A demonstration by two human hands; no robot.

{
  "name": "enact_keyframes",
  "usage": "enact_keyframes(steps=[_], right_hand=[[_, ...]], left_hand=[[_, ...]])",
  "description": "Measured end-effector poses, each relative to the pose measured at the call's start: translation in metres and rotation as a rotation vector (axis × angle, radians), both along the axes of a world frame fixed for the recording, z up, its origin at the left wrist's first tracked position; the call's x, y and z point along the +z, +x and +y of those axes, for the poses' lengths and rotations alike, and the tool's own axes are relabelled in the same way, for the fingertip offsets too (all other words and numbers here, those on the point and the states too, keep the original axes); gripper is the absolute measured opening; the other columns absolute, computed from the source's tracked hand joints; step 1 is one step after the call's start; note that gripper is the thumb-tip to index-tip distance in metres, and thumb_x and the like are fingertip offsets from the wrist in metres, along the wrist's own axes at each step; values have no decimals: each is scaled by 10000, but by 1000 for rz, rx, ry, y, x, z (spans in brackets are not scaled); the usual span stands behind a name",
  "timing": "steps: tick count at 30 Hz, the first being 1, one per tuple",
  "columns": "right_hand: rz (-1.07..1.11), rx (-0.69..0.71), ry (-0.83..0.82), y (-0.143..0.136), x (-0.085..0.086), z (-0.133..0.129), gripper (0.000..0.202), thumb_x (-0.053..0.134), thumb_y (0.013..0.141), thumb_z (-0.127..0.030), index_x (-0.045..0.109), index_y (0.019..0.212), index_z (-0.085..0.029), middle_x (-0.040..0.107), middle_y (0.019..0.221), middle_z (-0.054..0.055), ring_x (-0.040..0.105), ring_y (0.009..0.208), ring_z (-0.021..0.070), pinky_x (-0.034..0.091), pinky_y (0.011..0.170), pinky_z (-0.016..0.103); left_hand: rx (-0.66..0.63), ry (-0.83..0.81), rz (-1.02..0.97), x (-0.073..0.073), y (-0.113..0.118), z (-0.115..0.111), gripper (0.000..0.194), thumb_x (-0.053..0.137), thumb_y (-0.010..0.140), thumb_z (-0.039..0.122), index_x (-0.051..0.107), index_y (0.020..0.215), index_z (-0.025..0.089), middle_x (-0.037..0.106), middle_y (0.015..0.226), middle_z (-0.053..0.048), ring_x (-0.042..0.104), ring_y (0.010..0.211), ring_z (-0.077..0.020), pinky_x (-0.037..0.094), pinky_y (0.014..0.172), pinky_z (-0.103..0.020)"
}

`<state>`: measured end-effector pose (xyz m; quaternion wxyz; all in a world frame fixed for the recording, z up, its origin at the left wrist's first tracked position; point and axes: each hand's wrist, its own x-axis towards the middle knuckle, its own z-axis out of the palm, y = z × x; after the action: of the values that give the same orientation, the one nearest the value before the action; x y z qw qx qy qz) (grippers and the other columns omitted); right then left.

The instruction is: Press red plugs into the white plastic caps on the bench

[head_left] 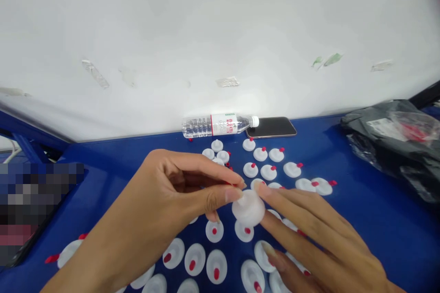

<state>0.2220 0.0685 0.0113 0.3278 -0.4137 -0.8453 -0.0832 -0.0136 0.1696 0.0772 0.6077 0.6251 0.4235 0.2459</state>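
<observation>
A white, round plastic part point(248, 210) with a short stem is held up over the table between both hands. My left hand point(192, 187) is closed in a pinch, thumb and index finger at the stem; a trace of red shows by the fingertips, but what it belongs to is hidden. With its fingers on the rim, my right hand point(309, 233) steadies the same part from the other side. Similar white discs with red tips, such as this one point(216, 265), lie beneath and around the hands. Near the bottle sits a white disc without a visible red tip point(217, 145).
A clear water bottle point(223, 125) lies along the white wall point(220, 32), beside a dark phone point(275, 127). Black plastic bags point(385, 142) rest on the right of the blue table point(113, 165). A blurred-out dark object point(34, 210) is at the left.
</observation>
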Motion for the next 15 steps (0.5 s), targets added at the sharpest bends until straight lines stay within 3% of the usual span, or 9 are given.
enact_keyframes(steps=[4,7,11,15], right_hand=[[94,-116,3,3,-3,-2,404,630,945,-43,707,1316,-183,615,1549,124,645,1326,238,548,1072,388],[149,-171,-1,2,-1,-2,400,627,939,-23,718,1294,-184,708,1399,111,689,1254,235,572,1002,360],[156,-183,43,-2,0,0,290,611,967,-47,749,1194,-164,755,1270,118,725,1155,214,576,968,342],[180,-170,39,-3,-2,-1,275,611,976,-37,746,1185,-152,737,1281,113,699,1162,175,540,1010,318]], left_hand=[[39,308,202,-9,7,-4,69,812,879,237,840,860,297,830,811,75,746,687,-104,556,600,-137],[-94,510,381,-26,14,-5,155,724,919,148,815,873,265,838,875,58,772,759,-144,564,713,-227],[-306,594,547,-44,16,-6,226,650,923,61,785,864,233,820,879,30,765,783,-176,524,714,-274],[-375,617,582,-51,13,-8,243,608,916,32,756,854,214,790,836,16,730,712,-165,498,676,-276]])
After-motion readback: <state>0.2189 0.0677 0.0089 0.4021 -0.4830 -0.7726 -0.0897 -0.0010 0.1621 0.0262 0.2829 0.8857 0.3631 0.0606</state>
